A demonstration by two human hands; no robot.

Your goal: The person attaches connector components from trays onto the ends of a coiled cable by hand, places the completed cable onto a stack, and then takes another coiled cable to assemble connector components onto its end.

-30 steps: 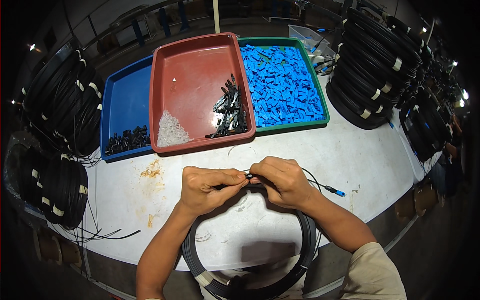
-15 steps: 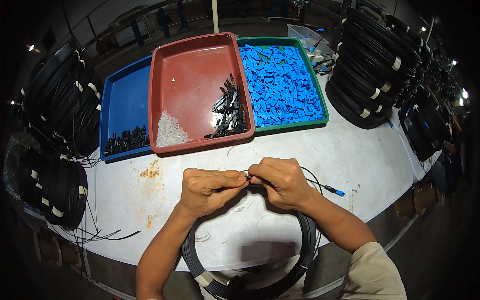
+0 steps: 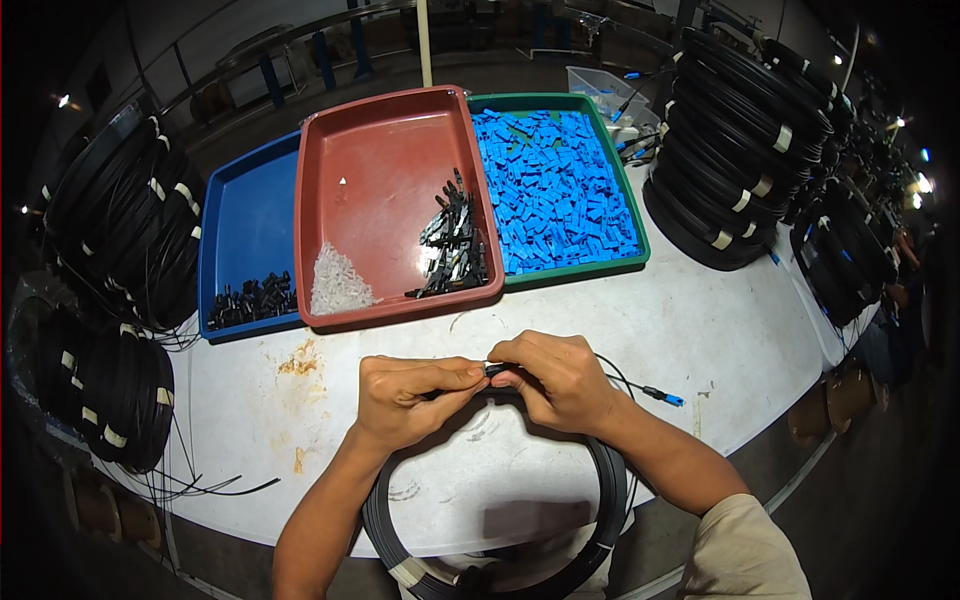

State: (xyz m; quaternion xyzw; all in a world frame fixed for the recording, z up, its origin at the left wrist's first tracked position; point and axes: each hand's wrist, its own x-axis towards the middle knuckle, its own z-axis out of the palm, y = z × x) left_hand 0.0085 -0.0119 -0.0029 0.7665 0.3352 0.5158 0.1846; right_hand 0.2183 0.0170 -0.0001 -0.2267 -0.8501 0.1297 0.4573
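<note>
Lying seemingly crosswise just below frame centre, small black part (image 3: pixel 494 369) is pinched between left hand (image 3: pixel 413 394) and right hand (image 3: pixel 562 382), fingers closed; neither is nearer.

Small black part (image 3: pixel 491 370), mostly hidden, held near far side of round black cable coil (image 3: pixel 378 512).

No text, label, number or sign is showing legibly anywhere. The pale cream band (image 3: pixel 408 572) wrapping the large round black cable coil (image 3: pixel 606 480) is displaying nothing readable, and the rectangular red plastic tray (image 3: pixel 375 190) is likewise presenting no readable lettering.
</note>
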